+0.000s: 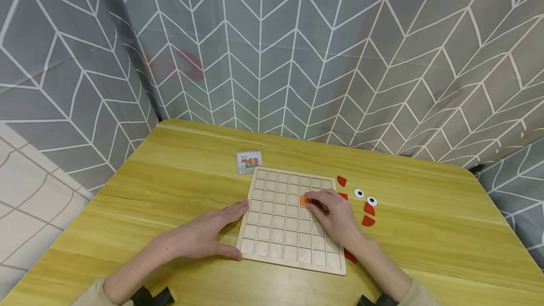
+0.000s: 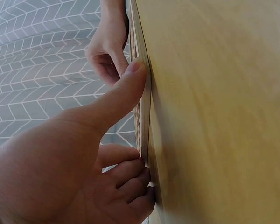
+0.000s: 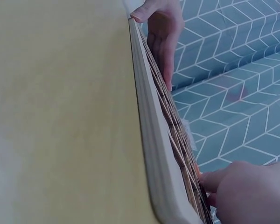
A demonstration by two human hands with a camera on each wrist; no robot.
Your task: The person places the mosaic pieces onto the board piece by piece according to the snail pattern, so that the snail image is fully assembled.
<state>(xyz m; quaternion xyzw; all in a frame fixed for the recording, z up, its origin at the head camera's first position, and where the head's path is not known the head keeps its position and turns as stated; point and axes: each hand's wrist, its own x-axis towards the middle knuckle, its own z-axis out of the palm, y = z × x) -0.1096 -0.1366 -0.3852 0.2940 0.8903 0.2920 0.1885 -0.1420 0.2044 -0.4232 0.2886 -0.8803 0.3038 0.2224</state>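
Placing appears to be at an early stage. One orange square (image 1: pixel 303 200) shows on the grid board (image 1: pixel 278 222), in the far half and right of centre; the right hand (image 1: pixel 337 216) has it pinched between thumb and forefinger, other fingers curled. Cannot tell whether it is fully seated. All other visible cells are bare; those beneath the right hand cannot be checked.

Left over: at least five red pieces (image 1: pixel 368 221) and two eye discs (image 1: pixel 359 193) lie off the board to its right, some partly hidden by the right hand and forearm. A picture card (image 1: pixel 249 162) by the far left corner shows a red, orange and green figure, likely the pattern; judged against it, most of the filling remains.

Left hand (image 1: pixel 204 234) is spread and grips nothing: fingertips touch the left rim, thumb at the near left corner, probably steadying the board.

Edges: raised rim all round, thin dividers between cells; a piece could catch on these if tilted. Room: bare tabletop (image 1: pixel 446 211) extends left of the board and beyond the loose pieces to the right. Tightest spot is the right rim, where red pieces lie just beside it, under the forearm's path. Far table edge meets the curtain (image 1: pixel 276 60), well apart from the board.
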